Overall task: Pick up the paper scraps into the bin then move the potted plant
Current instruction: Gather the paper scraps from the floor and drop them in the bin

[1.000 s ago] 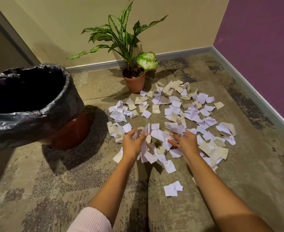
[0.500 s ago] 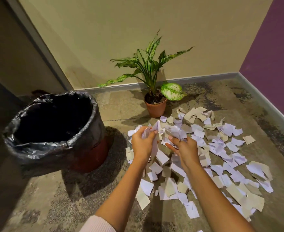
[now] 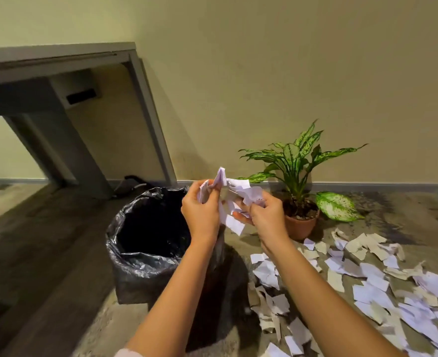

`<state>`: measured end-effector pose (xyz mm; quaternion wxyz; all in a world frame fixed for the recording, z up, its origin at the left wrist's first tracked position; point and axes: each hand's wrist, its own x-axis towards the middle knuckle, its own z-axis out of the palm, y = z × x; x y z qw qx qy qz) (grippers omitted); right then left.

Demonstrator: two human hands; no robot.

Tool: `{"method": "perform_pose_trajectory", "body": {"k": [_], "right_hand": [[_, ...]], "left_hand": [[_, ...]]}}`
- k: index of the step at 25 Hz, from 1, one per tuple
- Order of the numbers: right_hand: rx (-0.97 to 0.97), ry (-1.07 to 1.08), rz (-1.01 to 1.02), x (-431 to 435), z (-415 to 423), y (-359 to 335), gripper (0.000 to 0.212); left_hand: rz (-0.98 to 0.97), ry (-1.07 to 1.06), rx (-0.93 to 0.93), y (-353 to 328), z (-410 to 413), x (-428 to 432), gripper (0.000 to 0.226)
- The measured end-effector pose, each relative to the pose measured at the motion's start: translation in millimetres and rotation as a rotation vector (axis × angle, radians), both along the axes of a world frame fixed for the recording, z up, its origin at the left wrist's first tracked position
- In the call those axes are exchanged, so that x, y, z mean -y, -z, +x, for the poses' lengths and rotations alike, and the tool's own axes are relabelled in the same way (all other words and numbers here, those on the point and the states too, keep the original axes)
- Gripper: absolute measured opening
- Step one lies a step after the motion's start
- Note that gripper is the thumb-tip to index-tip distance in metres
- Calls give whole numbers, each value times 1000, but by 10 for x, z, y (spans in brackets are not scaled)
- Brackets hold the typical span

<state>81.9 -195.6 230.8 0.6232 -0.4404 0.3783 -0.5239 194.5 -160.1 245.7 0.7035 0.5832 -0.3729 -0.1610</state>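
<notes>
Both hands are raised together in the middle of the scene, by the right side of the bin's mouth. The left hand (image 3: 202,215) has its fingers curled round one side of a crumpled bundle of paper scraps (image 3: 241,190). The right hand (image 3: 264,215) pinches and cups the other side, so neither hand is slack, and one white piece (image 3: 235,224) hangs below the bundle between the two hands. The bin (image 3: 138,282) stands on the floor (image 3: 406,222) to the left, with a black liner (image 3: 145,262) folded over its rim (the inside is too dark to see into). The potted plant (image 3: 296,163) stands in its terracotta pot (image 3: 300,226) on the far right, near the wall (image 3: 264,73) and just beyond the right hand. Many loose scraps (image 3: 367,287), white and beige, lie spread over the floor at the near right, below the plant. A grey door frame (image 3: 145,112) stands at the far left.
</notes>
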Motion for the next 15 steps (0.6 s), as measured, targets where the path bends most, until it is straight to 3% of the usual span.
{"method": "perform_pose_trajectory", "body": {"k": [4,8,10,12,15], "right_hand": [[-100,-49,-79,-90,625,-61,17],[-334,-57,-87,-39,980,50,21],[-456,-102,-90,-31,1058,79,32],[-549,-176,-91,-66,1079,62,48],[-580,-243,-87,-99,1060,69,61]], "left_hand": [[111,-110,97,31,691,-150,5],[369,-141,225,206,1035,-214,7],[478,-174,250,241,1136,-238,9],[546,-163,267,263,1171,-267,27],[561,-90,272,318,1137,-293,41]]}}
